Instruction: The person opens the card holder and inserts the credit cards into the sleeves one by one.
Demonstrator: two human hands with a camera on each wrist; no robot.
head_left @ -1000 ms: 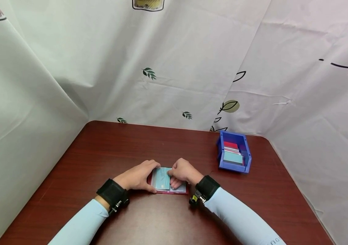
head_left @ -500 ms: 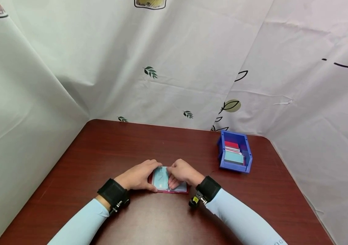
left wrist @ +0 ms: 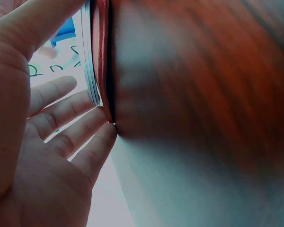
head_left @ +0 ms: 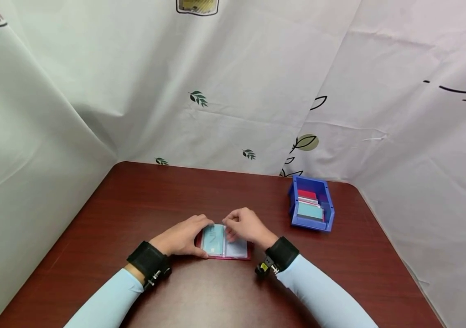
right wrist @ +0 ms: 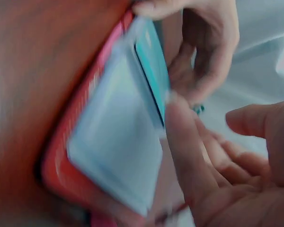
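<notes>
Card holder (head_left: 230, 258) is lying open on the brown table (head_left: 200, 291), right between the two hands, red cover (right wrist: 61, 172) showing around its edges. What's just changed: the teal card (head_left: 212, 240) is sitting flush on the left side now, where a second ago it was poking toward the middle with the right hand pinching it. So I'm guessing that card is pretty much seated. The clear right pocket (head_left: 238, 250) is lying flat beside it. Left hand (head_left: 181, 237) is gripping the holder's left side, thumb on the near edge, fingers on the far one. Right hand (head_left: 248, 226) is hovering over the middle, fingers loosely bent, thumb apart from the index finger, not gripping anything; can't tell if that fingertip is touching the card's edge. Further back on the right, a blue bin (head_left: 308, 223) is holding more cards (head_left: 309, 210), and a white curtain (head_left: 229, 127) is hanging behind everything.
</notes>
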